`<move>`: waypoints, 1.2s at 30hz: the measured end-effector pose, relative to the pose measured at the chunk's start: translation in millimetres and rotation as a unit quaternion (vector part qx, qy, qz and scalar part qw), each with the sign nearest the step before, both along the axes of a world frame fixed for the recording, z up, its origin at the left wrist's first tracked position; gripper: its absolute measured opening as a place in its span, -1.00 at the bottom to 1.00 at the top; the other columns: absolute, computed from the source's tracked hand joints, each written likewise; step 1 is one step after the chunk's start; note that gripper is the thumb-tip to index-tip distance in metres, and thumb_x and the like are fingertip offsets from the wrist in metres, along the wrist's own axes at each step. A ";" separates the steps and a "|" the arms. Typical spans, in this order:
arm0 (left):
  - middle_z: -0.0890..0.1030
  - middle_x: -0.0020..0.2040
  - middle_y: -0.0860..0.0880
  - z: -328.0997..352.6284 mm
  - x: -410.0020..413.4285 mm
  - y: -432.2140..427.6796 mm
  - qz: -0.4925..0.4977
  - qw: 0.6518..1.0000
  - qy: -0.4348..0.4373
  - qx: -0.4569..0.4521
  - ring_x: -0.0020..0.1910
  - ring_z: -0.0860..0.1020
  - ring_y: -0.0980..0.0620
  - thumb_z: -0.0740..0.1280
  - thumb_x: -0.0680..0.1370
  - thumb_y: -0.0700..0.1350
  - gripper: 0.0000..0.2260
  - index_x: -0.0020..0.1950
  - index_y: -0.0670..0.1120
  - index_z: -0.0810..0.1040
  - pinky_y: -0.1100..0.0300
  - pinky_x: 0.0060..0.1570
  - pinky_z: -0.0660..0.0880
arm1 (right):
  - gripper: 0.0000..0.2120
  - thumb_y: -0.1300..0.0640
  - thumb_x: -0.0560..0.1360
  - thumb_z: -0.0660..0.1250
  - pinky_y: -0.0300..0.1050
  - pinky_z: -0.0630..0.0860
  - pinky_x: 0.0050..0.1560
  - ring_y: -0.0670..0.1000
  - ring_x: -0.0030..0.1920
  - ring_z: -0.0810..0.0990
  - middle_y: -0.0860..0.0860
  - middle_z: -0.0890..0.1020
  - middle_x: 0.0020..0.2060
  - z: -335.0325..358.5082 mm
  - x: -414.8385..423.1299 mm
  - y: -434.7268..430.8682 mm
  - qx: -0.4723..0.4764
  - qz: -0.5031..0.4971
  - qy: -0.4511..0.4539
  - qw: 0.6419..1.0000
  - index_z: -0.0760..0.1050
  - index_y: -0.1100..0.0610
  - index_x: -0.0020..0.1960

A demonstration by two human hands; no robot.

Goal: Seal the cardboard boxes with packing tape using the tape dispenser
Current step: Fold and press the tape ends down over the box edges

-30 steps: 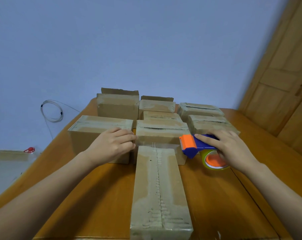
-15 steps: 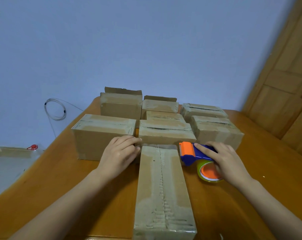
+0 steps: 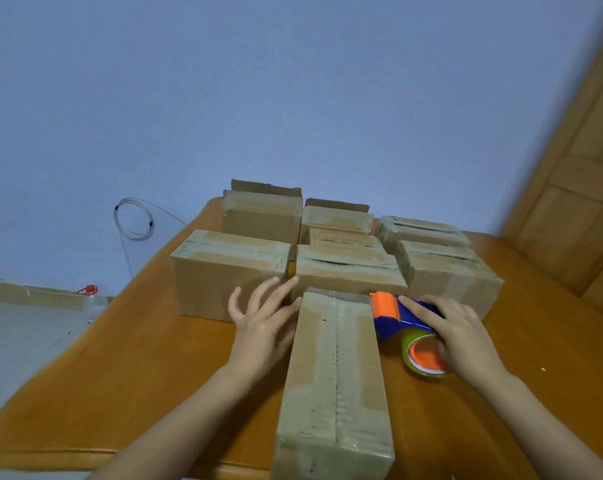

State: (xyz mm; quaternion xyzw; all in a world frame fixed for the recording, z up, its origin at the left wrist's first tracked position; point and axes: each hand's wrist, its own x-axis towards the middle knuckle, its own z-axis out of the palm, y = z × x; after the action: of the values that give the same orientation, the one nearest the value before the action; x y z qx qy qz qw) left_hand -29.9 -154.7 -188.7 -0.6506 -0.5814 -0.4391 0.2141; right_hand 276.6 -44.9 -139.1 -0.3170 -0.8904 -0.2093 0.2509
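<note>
1. My left hand (image 3: 263, 318): open, fingers spread and straight, holding nothing. It sits at the left side of the near box's far end. The thumb lies against that box's far left corner, and the fingertips point at the narrow gap between the two boxes behind.
2. My right hand (image 3: 461, 336): curled over the blue handle of the dispenser (image 3: 397, 317), gripping it, index finger stretched toward the orange head.
3. Dispenser: just right of the near box's far end, orange head at the far right corner. The roll (image 3: 423, 355) hangs low by my palm; I cannot tell whether it touches the bench.
4. Near box (image 3: 334, 375): long, lying lengthwise between my forearms, flaps closed. Its top seam is taped, and a clear strip (image 3: 338, 295) crosses the far edge. Its near end reaches the bench's front edge.
5. Left box (image 3: 223, 271), middle box (image 3: 348, 271), right box (image 3: 449, 275): a row just behind, with the middle one close against the near box's far end.
6. More boxes (image 3: 262, 216): packed behind the row toward the far edge, two with a flap standing up.
7. Bench (image 3: 137, 358): bare wood from my left arm out to the rounded left edge, and a bare band right of my right wrist.
8. Beyond: blue wall, wire coil (image 3: 133, 220), red-capped bottle (image 3: 91, 289) lower left, wooden door (image 3: 577, 188) at right.
</note>
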 end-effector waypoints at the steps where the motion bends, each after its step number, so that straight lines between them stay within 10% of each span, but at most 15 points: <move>1: 0.44 0.39 0.03 -3.8 -1.6 -3.7 0.003 1.000 0.000 -0.016 0.39 0.31 -0.09 0.59 0.31 -0.13 -0.69 0.01 0.05 0.68 -0.33 0.29 0.01 | -0.05 0.35 0.11 0.63 0.11 0.56 -0.15 0.19 -0.01 0.61 0.15 0.61 0.03 -0.2 -0.3 -0.8 0.000 0.001 -0.003 1.000 0.30 0.00 0.39; 7: 0.48 0.36 0.00 7.9 -10.3 -9.5 0.042 0.995 -0.068 -0.067 0.38 0.29 -0.06 0.59 0.31 -0.15 -0.78 -0.15 0.11 0.67 -0.37 0.26 0.09 | -0.05 0.33 0.09 0.63 0.08 0.55 -0.13 0.19 -0.01 0.60 0.15 0.61 0.03 6.5 -6.9 -5.5 0.018 0.007 -0.012 1.000 0.32 0.01 0.39; 14: 0.27 0.50 0.12 96.2 10.0 -25.7 -0.025 0.983 -0.063 -0.172 0.46 0.17 0.12 0.00 0.49 0.27 -0.46 0.39 0.12 0.42 0.10 0.41 -0.04 | -0.03 0.35 0.10 0.62 0.09 0.55 -0.12 0.19 -0.02 0.61 0.16 0.61 0.02 -1.1 -10.6 -12.8 0.007 -0.022 0.001 1.000 0.29 0.01 0.40; 23: -0.02 0.59 -0.09 124.0 91.3 -65.8 -0.010 0.850 0.152 -0.504 0.53 0.01 -0.28 0.04 0.48 0.45 -0.17 0.59 0.01 -0.05 -0.18 0.46 0.10 | -0.06 0.42 0.13 0.57 0.05 0.53 -0.12 0.15 -0.02 0.57 0.12 0.59 0.02 -19.5 -30.9 -38.8 -0.035 -0.026 0.087 0.995 0.30 0.01 0.40; 36: 0.20 0.49 0.01 118.3 36.1 -73.7 -0.025 0.862 0.234 -0.449 0.44 0.20 -0.08 0.26 0.52 -0.11 -0.46 0.44 0.02 0.12 0.07 0.26 0.32 | -0.01 0.33 -0.01 0.65 0.00 0.56 -0.24 0.13 -0.08 0.61 0.14 0.61 -0.04 -41.7 -65.3 -86.2 -0.057 -0.062 0.109 0.990 0.34 0.09 0.36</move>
State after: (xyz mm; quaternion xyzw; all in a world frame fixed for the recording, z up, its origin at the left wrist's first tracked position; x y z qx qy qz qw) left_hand 6.2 -228.4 -70.5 -0.7746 -0.6315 0.0295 0.0177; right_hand 211.3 -131.2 -180.8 -0.4065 -0.8466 -0.1382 0.3145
